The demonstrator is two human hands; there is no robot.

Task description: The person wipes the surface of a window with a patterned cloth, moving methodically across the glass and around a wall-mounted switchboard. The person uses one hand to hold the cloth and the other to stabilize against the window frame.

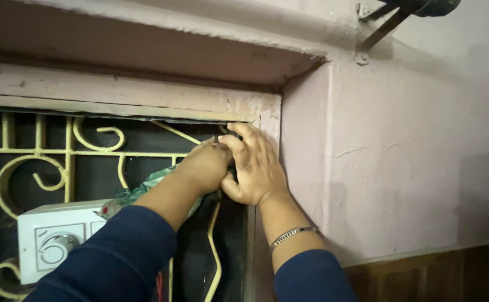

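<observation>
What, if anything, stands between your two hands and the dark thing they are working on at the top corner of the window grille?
Nothing visible does. The left hand and right hand are both already pressed on the dark object in the corner, beside the yellow grille. The hands themselves hide most of it.

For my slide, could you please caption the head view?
Both hands, left hand and right hand, press into the top corner of a yellow scrolled window grille.

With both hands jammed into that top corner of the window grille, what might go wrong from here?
1. Both hands, left and right, press into the tight corner between grille and frame; fingers could get pinched or scraped.
2. What they grip is hidden, so a slip would be hard to catch.
3. The left forearm crosses the switch box; it might bump the dial.
</observation>
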